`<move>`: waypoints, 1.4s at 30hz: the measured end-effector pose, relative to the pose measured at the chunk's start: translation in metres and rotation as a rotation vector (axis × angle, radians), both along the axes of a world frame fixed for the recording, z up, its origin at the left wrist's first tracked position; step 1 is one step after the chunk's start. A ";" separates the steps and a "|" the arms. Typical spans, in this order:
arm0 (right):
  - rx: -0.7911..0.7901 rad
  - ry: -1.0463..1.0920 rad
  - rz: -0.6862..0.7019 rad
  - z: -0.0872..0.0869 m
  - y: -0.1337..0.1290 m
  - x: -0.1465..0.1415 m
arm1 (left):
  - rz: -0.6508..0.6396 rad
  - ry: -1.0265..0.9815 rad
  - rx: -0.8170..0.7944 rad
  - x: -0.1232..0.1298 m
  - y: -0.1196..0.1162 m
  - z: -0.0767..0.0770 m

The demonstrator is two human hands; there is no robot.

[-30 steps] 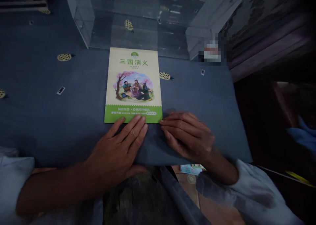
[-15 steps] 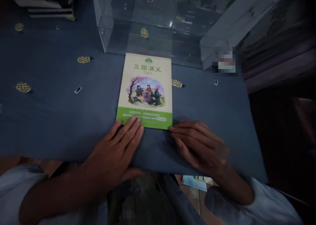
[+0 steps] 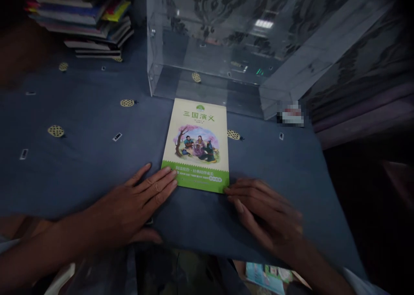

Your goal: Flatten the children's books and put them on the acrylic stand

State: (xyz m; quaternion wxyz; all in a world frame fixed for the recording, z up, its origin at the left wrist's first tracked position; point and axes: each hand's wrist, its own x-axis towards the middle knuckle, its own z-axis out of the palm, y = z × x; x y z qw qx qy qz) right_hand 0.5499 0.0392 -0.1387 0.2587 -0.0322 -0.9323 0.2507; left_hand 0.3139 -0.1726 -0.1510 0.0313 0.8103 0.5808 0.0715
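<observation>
Head view: the book (image 3: 196,147) lies flat at centre frame. The left hand (image 3: 132,208), spread and gripping nothing, rests on its lower-left corner, apparently steadying it; the right hand (image 3: 270,213), loosely curled, meets the lower-right corner, any pinch impossible to tell.

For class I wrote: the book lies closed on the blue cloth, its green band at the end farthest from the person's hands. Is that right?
Not quite: the green band is at the end nearest the left hand and right hand, as the head view shows. The book does lie closed on the blue cloth.
</observation>
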 end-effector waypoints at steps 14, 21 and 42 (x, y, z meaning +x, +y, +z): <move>0.205 -0.225 0.277 -0.006 0.011 -0.099 | -0.017 -0.013 -0.028 -0.031 0.027 0.017; 0.185 -0.209 0.309 -0.011 0.020 -0.125 | -0.043 -0.045 -0.108 -0.049 0.039 0.042; 0.204 -0.358 0.183 -0.012 0.062 -0.171 | -0.011 -0.031 -0.184 -0.091 0.092 0.037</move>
